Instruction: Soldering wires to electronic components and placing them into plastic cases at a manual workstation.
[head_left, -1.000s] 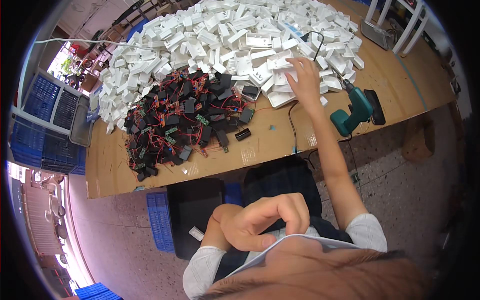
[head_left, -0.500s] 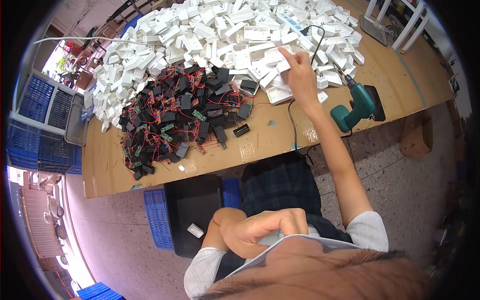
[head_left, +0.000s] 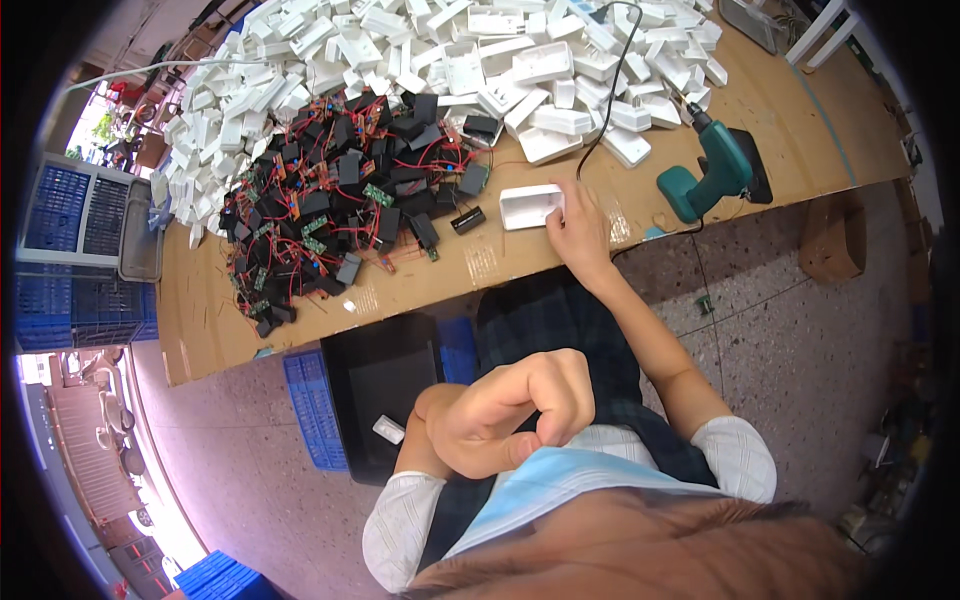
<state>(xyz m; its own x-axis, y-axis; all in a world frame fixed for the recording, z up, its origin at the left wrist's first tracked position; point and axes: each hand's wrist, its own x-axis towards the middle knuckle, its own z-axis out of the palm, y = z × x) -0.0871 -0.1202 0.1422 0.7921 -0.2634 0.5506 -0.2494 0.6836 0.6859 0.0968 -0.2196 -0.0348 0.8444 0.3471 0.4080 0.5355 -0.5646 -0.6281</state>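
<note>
My right hand (head_left: pixel 580 230) grips the right end of a white plastic case (head_left: pixel 528 208). The case is an open rectangular shell, its hollow facing up, at the table's near edge. My left hand (head_left: pixel 515 410) is raised close to my body, fingers curled in, just by a blue face mask (head_left: pixel 560 475); whatever is inside the fingers, if anything, is hidden. Left of the white case a small black part (head_left: pixel 467 220) lies apart from a heap of black battery boxes (head_left: pixel 345 185) with red wires and green circuit boards.
A large pile of white plastic cases (head_left: pixel 330 50) covers the table's far side. On the right lies a green power drill (head_left: pixel 715 175); a black cable (head_left: pixel 608 105) runs past my right hand. Below the table edge, a black tray (head_left: pixel 375 360) holding one white piece rests over a blue crate (head_left: pixel 312 405).
My right hand has come from the white pile back to the near edge, bringing a white case. My left hand has lifted slightly, away from the mask's edge.
</note>
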